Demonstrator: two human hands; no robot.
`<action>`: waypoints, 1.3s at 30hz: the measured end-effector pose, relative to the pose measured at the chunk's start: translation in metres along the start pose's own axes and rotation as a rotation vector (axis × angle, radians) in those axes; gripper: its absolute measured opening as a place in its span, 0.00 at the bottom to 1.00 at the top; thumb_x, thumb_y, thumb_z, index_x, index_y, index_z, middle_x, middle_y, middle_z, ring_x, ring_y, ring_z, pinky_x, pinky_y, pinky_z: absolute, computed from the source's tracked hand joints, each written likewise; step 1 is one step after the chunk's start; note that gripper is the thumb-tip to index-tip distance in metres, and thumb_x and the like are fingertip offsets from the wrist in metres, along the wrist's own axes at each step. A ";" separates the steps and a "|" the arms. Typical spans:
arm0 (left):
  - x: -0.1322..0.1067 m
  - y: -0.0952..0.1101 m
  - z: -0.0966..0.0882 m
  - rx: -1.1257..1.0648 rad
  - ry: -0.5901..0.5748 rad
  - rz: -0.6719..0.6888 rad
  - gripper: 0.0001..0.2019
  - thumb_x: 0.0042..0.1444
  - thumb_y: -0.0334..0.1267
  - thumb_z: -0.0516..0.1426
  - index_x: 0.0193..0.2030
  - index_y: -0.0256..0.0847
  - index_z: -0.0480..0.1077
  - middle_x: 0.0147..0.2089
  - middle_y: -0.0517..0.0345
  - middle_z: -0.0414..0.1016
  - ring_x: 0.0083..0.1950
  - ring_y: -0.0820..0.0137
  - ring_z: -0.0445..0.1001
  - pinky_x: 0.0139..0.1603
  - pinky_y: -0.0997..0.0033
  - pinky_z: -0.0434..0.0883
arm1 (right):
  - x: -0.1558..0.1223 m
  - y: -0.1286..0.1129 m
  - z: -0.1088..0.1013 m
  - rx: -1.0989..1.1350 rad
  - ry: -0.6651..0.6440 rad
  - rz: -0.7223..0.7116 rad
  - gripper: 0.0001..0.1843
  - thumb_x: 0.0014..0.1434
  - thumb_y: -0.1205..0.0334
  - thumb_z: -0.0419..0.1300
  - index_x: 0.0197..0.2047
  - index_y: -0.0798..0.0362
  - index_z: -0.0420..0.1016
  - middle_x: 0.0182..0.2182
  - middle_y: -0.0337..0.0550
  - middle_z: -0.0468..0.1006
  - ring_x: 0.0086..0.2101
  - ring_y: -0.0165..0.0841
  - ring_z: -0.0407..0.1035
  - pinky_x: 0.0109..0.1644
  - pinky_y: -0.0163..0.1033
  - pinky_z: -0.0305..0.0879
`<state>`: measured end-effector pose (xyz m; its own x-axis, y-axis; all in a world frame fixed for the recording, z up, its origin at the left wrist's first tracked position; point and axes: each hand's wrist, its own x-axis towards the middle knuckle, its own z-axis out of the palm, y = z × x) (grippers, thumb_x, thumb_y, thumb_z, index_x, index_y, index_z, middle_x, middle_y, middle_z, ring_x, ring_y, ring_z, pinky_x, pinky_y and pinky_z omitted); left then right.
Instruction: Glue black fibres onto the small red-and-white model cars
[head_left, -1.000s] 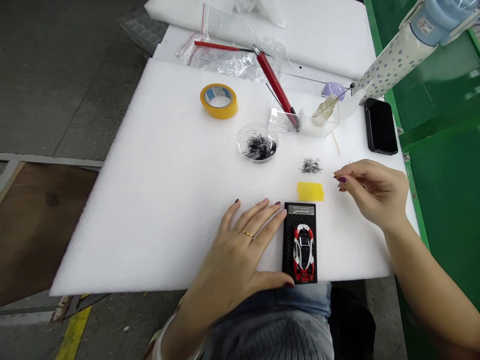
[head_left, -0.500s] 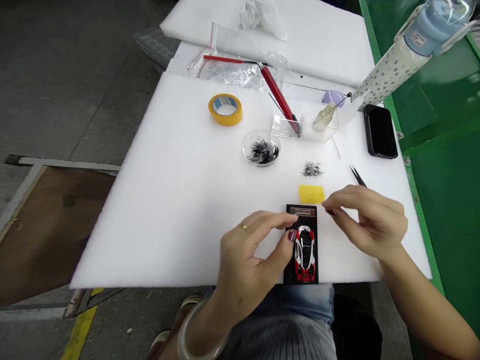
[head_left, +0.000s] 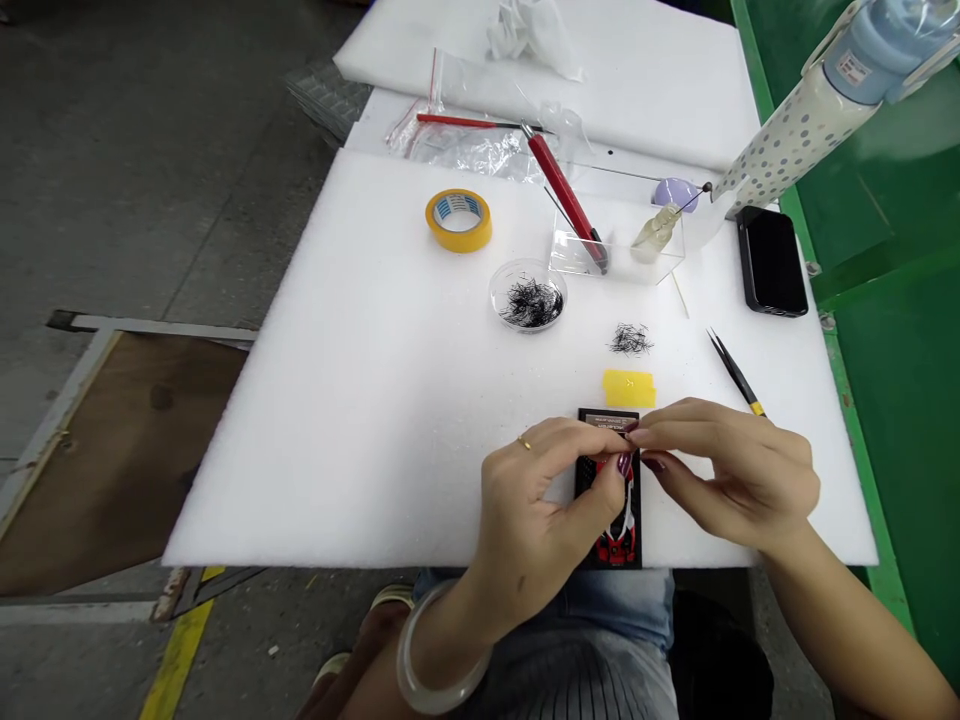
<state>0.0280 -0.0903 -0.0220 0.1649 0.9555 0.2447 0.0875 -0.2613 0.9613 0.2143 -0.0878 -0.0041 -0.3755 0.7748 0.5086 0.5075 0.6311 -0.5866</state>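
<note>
Over the far end of a red, white and black model car (head_left: 621, 525) on a black base (head_left: 590, 415), my two hands meet at the fingertips. My left hand (head_left: 559, 490) has thumb and forefinger brought together in a pinch; whatever is between them is too small to make out. From the right, my right hand (head_left: 731, 470) bends its fingers against the left fingertips, its thumb just below; anything it holds is hidden. The hands cover part of the car and base. Just beyond the base lies a piece of yellow tape (head_left: 628, 388), with a small pile of black fibres (head_left: 631, 339) behind it.
Black tweezers (head_left: 735, 372) lie beyond my right hand. Farther back are a clear dish (head_left: 499, 300) of black fibres, a tape roll (head_left: 472, 238), a clear box (head_left: 574, 262) with a red-handled tool (head_left: 562, 190), a small bottle (head_left: 654, 236), a phone (head_left: 774, 262) and a tall drinking bottle (head_left: 787, 140).
My hands have come together over the car, the left moving right and its fingers closing. The right has moved slightly left and down toward it. The view has shifted a little.
</note>
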 end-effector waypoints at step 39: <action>0.000 -0.022 -0.042 0.796 -0.591 0.372 0.59 0.39 0.64 0.73 0.69 0.25 0.60 0.70 0.32 0.66 0.68 0.46 0.68 0.61 0.51 0.69 | -0.006 0.036 -0.012 -0.570 -0.039 -0.042 0.09 0.62 0.75 0.61 0.37 0.51 0.73 0.24 0.35 0.77 0.20 0.27 0.69 0.22 0.34 0.64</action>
<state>-0.0151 -0.0792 -0.0382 0.7469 0.6340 0.2003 0.5163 -0.7428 0.4262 0.2442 -0.0703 -0.0215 -0.4276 0.7571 0.4940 0.8255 0.5497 -0.1279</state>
